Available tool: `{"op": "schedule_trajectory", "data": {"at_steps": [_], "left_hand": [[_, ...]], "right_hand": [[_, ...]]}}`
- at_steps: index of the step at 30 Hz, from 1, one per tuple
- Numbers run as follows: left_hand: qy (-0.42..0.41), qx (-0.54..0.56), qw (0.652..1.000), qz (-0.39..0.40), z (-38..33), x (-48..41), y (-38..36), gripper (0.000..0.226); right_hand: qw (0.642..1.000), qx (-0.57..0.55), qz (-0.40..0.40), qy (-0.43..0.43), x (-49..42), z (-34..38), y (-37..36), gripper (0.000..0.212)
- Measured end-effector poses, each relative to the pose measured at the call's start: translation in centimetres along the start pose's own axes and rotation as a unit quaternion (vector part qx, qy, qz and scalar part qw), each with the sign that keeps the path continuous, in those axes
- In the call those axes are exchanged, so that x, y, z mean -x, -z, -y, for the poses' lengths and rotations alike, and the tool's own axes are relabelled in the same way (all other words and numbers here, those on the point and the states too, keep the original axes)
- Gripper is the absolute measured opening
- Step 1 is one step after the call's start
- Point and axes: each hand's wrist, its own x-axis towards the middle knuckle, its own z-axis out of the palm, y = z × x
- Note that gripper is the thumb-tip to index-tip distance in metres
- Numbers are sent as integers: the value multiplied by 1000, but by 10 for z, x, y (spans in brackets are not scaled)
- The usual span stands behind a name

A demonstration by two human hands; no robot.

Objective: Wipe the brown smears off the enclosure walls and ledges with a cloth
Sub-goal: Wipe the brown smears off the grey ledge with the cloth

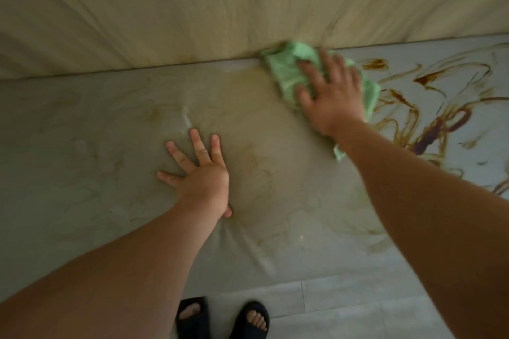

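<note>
Cloth (286, 77): one; hands (202, 173) (334, 96): two.

Right hand (332, 91) on cloth (289, 77), smears (429, 118) right, left hand (201, 173) left

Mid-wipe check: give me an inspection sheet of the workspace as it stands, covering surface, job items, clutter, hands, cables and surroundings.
Surface: grey panel, faint yellowish residue across its middle and left; it meets a wrinkled beige sheet at a seam.
Job's things: green cloth bunched at the seam; dark brown smears lie thick to its right, not yet wiped.
Clutter: nothing seen.
Hands: right hand presses on the cloth; left hand rests flat on the panel with fingers spread, holding nothing.
Cables: nothing seen.
Surroundings: pale tiled floor below; the person's feet in dark sandals.
</note>
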Motion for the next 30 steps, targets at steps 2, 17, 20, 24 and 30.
{"op": "schedule_trajectory", "data": {"at_steps": [2, 17, 20, 24, 30], "left_hand": [[2, 1, 1000, 6, -1, -1, 0, 167], [-19, 15, 999, -44, 3, 3, -6, 162], [-17, 10, 999, -48, 4, 3, -7, 162], [-19, 24, 997, -65, 5, 5, -8, 159], [8, -17, 985, -172, 1, 32, -30, 126]], "right_hand": [[992, -29, -21, -123, 11, -39, 3, 65], [996, -19, -25, 83, 226, 73, -64, 66], [996, -19, -36, 78, 228, 72, -70, 67], [995, -22, -45, 90, 226, 71, -78, 69], [992, -59, -18, 109, 226, 66, -69, 68]]}}
